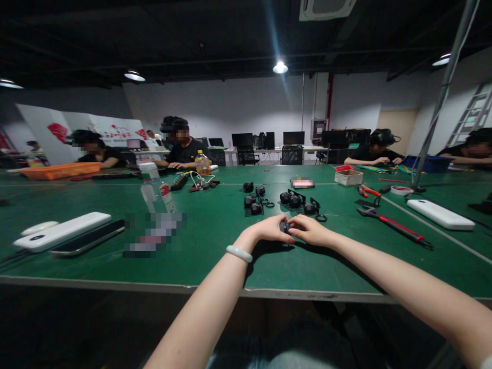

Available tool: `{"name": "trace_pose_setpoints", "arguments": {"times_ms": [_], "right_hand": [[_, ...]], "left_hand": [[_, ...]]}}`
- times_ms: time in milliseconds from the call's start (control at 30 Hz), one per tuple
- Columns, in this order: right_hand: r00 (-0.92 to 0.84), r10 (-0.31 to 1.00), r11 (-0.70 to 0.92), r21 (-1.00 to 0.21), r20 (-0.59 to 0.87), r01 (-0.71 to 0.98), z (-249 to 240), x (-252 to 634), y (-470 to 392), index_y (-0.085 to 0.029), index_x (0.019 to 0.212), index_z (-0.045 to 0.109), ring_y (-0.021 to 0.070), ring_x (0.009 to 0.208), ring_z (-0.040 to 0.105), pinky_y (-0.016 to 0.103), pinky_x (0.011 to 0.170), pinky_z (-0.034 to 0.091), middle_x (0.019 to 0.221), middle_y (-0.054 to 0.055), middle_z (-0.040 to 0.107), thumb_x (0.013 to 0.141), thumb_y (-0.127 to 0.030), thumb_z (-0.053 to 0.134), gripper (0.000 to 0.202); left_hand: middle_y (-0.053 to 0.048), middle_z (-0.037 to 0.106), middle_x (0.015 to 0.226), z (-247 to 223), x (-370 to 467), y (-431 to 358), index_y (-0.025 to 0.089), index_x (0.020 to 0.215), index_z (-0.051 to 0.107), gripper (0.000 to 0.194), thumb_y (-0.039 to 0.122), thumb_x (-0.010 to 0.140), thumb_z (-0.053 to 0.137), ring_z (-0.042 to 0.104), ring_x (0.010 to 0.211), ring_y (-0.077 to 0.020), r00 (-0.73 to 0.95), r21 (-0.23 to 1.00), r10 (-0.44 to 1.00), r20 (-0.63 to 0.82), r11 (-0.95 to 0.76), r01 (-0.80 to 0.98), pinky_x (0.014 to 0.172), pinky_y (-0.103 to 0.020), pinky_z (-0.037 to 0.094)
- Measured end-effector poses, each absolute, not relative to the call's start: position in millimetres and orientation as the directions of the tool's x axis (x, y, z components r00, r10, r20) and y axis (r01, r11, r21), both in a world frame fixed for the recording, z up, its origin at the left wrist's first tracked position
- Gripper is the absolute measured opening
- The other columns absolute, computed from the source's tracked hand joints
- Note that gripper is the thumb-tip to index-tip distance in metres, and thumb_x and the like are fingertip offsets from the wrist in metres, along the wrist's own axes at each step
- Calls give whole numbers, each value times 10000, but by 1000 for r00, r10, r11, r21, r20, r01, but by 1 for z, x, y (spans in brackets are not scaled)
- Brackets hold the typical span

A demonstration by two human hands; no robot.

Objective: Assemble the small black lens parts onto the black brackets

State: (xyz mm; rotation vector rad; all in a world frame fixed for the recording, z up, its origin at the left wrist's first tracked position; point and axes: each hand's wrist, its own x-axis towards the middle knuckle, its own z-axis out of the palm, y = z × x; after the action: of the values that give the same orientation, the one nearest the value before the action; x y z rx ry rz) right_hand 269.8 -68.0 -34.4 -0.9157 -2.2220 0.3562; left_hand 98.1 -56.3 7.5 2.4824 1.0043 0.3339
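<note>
1 bottle (202,162) contains yellow liquid (204,167), beyond the held black part (285,226).

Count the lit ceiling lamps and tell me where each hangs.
4: one lamp at the left edge, another left of centre, a third slightly right of centre, a fourth by the slanted pole. Others may be hidden.

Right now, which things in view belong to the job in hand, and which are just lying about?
Likely the job:
- Held black piece
- Black pieces beyond it
- Black rings

Seemingly lying about:
- Dark phone
- Clear bottle
- White devices
- Wrench, untouched, though its role is uncertain
</note>
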Motion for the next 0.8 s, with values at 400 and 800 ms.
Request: {"name": "trace_pose_setpoints", "arguments": {"times_ms": [400, 800], "right_hand": [[-509, 670, 740, -539, 540, 402, -34, 270, -72, -188, 1008, 444, 149, 814, 480, 295, 722, 385, 904, 39, 507, 601, -249, 585, 435], [-480, 681, 732, -503, 553, 460, -30, 266, -75, -188, 952, 489, 150, 806, 469, 305, 717, 387, 867, 34, 483, 556, -205, 612, 415]], "left_hand": [[-37, 532, 897, 9, 98, -59, 138, 944, 456, 548, 385, 484, 623, 501, 821, -199, 689, 551, 720, 77, -607, 572, 676, -263, 388], [-46, 561, 934, 9, 100, -60, 151, 966, 467, 557, 288, 459, 655, 495, 894, -222, 700, 619, 710, 83, -587, 522, 759, -286, 381]]}}
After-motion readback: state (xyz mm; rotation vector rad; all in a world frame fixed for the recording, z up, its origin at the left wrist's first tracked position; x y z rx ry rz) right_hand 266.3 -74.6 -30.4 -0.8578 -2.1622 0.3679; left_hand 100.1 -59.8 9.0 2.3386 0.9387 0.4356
